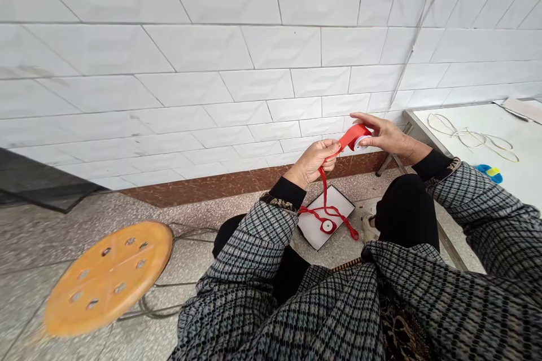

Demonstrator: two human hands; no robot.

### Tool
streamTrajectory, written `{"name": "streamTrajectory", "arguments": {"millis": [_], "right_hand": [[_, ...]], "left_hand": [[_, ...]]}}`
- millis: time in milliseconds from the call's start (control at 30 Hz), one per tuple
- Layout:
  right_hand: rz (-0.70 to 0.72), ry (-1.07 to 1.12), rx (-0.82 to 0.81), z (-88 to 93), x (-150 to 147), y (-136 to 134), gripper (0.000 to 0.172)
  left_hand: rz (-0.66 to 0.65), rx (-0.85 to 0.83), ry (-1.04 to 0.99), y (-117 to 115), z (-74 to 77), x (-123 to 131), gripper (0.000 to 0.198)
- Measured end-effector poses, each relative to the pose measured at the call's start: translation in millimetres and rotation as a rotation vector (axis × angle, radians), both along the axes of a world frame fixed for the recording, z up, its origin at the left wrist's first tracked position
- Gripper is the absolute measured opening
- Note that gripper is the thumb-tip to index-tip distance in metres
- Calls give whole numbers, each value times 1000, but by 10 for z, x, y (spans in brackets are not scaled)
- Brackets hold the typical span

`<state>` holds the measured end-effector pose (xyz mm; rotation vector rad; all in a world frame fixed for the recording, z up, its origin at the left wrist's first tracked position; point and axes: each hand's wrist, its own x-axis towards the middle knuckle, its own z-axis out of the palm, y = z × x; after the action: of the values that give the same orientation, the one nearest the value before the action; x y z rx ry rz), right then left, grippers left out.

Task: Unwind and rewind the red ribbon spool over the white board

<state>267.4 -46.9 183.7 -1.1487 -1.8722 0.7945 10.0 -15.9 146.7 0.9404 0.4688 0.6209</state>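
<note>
Holding a red ribbon roll [354,138] above the knees, the right hand [383,135] grips it by the rim, just apart from the left hand [311,162], which pinches the ribbon's free length. That length drops in loose loops across a flat white box [339,201] on the floor, around a small red spool [328,227]. An orange perforated stool seat [108,279] sits left; a white table [474,127] sits right.

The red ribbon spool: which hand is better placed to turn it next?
Probably the right: the right hand already holds the red ribbon spool in its fingers, while the left hand is closed on the ribbon.
</note>
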Motion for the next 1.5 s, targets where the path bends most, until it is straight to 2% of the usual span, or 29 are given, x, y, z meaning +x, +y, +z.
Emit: {"name": "streamTrajectory", "arguments": {"millis": [133, 333, 500, 600, 767, 1000, 1200, 1367, 1500], "right_hand": [[-23, 96, -69, -321, -97, 184, 85], [-90, 275, -150, -791, -178, 512, 89], [-116, 363, -246, -1033, -228, 719, 86], [-94, 417, -265, -1075, -250, 760, 83], [-49, 452, -306, -1057, -223, 739, 86], [-11, 497, -328, -1084, -145, 644, 84], [24, 534, -333, -1129, -153, 621, 82], [13, 592, -365, -1145, -210, 623, 85], [71, 699, -417, -1159, -263, 631, 80]], "left_hand": [[131, 7, 34, 105, -160, -40, 44], [158, -107, 16, 292, -479, -110, 46], [193, -126, -4, 409, -717, -110, 41], [190, -112, -10, 439, -749, -80, 37], [355, -172, -96, 429, -689, -18, 31], [299, -159, -182, 391, -698, -21, 50], [231, -204, -93, 320, -718, -4, 48], [260, -247, -84, 258, -758, 47, 48], [294, -240, -84, 247, -790, 73, 47]]}}
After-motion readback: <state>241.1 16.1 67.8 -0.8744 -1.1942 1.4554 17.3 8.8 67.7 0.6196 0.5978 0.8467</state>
